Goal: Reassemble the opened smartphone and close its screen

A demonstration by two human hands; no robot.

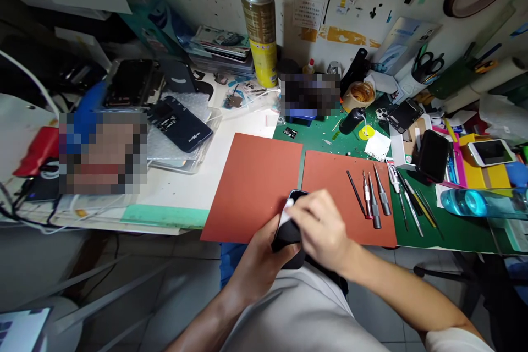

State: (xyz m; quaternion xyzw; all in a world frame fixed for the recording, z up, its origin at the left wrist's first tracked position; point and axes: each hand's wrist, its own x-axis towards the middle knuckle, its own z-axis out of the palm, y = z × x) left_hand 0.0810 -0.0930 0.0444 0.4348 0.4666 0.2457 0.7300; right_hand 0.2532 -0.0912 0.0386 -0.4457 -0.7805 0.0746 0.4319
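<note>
My left hand [263, 258] is closed around a dark smartphone [287, 235], with the thumb lying across its lower part. The phone is held in front of my body at the table's near edge. Over its upper part my right hand [324, 231] pinches a small white wipe [285, 213] against the phone's surface. Whether the wipe is cloth or paper I cannot tell. Part of the phone is hidden behind the right fingers. Beneath and beyond the hands lie two reddish-brown mats [256, 176], side by side.
Several screwdrivers [373, 201] lie on the right mat, with tweezers [412, 209] beside it. Further right are a blue bottle [480, 202] and a white phone [490, 152]. A spray can [259, 27] stands at the back. A dark phone back [181, 124] rests on bubble wrap to the left.
</note>
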